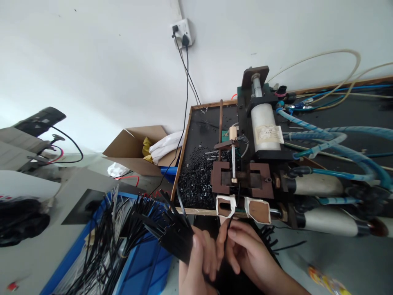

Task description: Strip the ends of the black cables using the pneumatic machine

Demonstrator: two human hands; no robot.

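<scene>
Left hand (196, 262) gripping fanned bundle of black wires (172, 233). Right hand (242, 250) pinching single wire (229, 225), tip just below machine (242, 180) slot, not yet in. Cut black bits (196, 176) piled on desk (337, 110); most of bundle apparently left.

A plain white wall (92, 61) carries a socket (181, 32).
</scene>
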